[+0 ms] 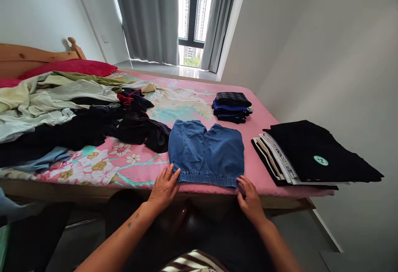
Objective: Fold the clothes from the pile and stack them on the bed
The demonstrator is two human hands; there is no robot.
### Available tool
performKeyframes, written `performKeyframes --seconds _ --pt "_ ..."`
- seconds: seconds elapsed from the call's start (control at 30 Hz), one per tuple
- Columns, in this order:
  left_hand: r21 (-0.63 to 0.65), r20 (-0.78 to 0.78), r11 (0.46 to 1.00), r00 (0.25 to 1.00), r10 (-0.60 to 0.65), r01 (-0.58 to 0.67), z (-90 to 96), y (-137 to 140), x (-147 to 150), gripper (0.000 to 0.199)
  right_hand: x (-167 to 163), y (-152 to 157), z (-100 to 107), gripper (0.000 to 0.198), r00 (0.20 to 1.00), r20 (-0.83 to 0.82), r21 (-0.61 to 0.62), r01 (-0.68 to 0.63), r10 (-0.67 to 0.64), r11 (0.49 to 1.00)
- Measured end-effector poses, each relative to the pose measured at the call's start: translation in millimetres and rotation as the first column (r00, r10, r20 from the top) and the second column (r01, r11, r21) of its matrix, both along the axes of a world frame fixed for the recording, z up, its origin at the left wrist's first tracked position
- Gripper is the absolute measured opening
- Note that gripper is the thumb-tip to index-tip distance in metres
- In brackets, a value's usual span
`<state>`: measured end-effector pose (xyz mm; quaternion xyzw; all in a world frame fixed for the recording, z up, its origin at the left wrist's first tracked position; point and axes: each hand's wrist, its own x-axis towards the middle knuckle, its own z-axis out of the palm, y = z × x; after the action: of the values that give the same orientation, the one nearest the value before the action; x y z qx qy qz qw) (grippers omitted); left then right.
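Blue denim shorts [207,149] lie spread flat near the bed's front edge, with the gathered elastic waistband toward me and the two legs pointing away. My left hand [166,184] rests at the waistband's left corner, its fingers stretched out and touching the cloth. At the right corner, my right hand [249,195] touches the waistband with its fingertips; the fingers are slightly bent and apart, and the thumb is partly in shadow. Neither hand has cloth gripped in it.
A large folded stack topped by a black shirt [323,151] stands at the right edge. Farther back sits a smaller stack of folded dark clothes [232,107]. Loose clothes [62,110] heap on the left, beside a red pillow [71,68]. Pink floral bedding [93,166] covers the bed.
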<state>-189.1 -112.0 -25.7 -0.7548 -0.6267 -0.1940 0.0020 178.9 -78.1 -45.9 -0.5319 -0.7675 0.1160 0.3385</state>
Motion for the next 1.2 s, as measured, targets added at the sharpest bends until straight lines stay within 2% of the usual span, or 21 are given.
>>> performKeyframes --seconds 0.07,0.13,0.2,0.27,0.4,0.5,0.57,0.63,0.7,0.8,0.87,0.93,1.07,1.13,1.2 --pt "0.041 0.019 0.999 0.999 0.025 -0.026 4.1 -9 7 0.055 1 -4 -6 0.045 0.983 -0.116 -0.047 0.137 -0.142 0.989" --pt "0.049 0.019 0.998 0.999 -0.047 0.046 12.4 -12 19 0.052 -2 -4 -7 0.045 0.957 -0.172 -0.145 0.208 -0.232 0.967" --pt "0.041 0.008 0.99 0.991 -0.137 0.137 19.7 -10 33 0.048 -8 -3 -6 0.049 0.957 -0.147 -0.188 0.221 -0.25 0.957" --pt "0.033 0.008 0.985 0.985 -0.17 0.169 23.8 -4 45 0.047 -15 -5 -5 0.054 0.974 -0.068 -0.137 0.208 -0.218 0.969" --pt "0.008 0.053 0.996 0.995 -0.086 0.086 20.3 10 45 0.061 -21 -13 -3 0.052 0.987 0.047 0.041 0.155 -0.156 0.987" --pt "-0.047 0.084 0.998 0.996 -0.043 0.047 12.3 11 27 0.062 -19 -17 0 0.046 0.994 0.029 0.097 0.106 -0.109 0.99" --pt "-0.064 0.084 0.997 0.996 -0.036 0.041 9.8 6 16 0.058 -19 -16 1 0.043 0.993 -0.034 0.075 0.111 -0.109 0.991" --pt "-0.045 0.064 0.997 0.997 -0.054 0.057 11.8 1 13 0.056 -21 -14 2 0.04 0.97 -0.161 -0.027 0.178 -0.18 0.984" --pt "-0.021 0.039 0.994 0.994 -0.105 0.106 17.5 -3 20 0.054 -25 -11 3 0.041 0.907 -0.297 -0.222 0.24 -0.3 0.945" --pt "-0.03 0.016 0.971 0.971 -0.239 0.239 26.8 0 48 0.053 -33 -5 8 0.053 0.788 -0.397 -0.52 0.229 -0.47 0.823" --pt "-0.049 0.008 0.947 0.948 -0.319 0.319 29.1 8 72 0.056 -39 1 15 0.059 0.721 -0.441 -0.63 0.177 -0.535 0.757" --pt "-0.072 0.008 0.937 0.939 -0.344 0.343 25.6 18 96 0.061 -44 6 22 0.058 0.657 -0.483 -0.695 0.115 -0.579 0.71" --pt "-0.113 0.018 0.96 0.967 -0.256 0.256 3.0 28 125 0.07 -48 14 28 0.047 0.54 -0.532 -0.771 0.011 -0.652 0.637" --pt "-0.1 0.023 0.968 0.974 -0.227 0.229 -9.8 27 129 0.075 -49 16 28 0.044 0.5 -0.551 -0.777 -0.015 -0.668 0.629" --pt "-0.076 0.033 0.972 0.975 -0.22 0.222 -18.9 22 129 0.078 -52 20 31 0.041 0.506 -0.561 -0.759 0.0 -0.655 0.651"
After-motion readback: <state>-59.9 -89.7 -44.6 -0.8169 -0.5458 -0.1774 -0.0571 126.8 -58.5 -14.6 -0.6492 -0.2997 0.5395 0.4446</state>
